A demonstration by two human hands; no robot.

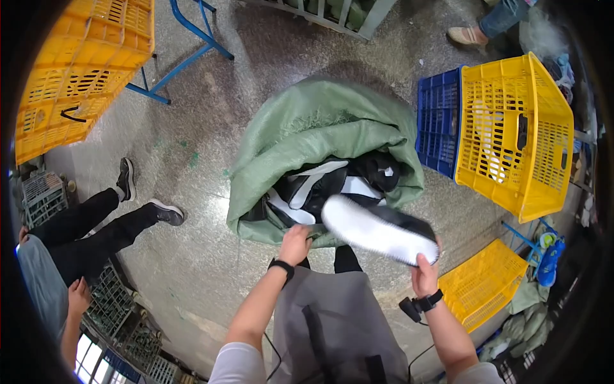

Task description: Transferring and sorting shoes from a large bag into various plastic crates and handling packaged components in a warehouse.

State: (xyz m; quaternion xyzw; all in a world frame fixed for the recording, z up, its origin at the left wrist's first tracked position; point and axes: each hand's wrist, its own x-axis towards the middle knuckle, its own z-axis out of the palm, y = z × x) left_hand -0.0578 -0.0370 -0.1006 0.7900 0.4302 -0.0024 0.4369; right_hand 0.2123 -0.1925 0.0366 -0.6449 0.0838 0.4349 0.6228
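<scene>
A large green woven sack [275, 150] stands with its mouth folded open, and several black shoe uppers with white bottoms [291, 208] lie loosely inside it. My left hand [295, 245] is closed on the sack's near rim. Over the sack's near right side, my right hand [425, 276] grips one shoe upper [377, 230] by one end. Its white stitched bottom faces up, tilted, and is slightly blurred; the black side shows along its far edge.
Stacked blue [438, 121] and yellow crates [495, 128] stand right of the sack. Another yellow crate [483, 281] lies nearer. Orange-yellow crates [86, 70] and a blue metal stand [192, 54] are far left. A seated person's legs [96, 227] reach in from the left; another person's foot [465, 36] is far right.
</scene>
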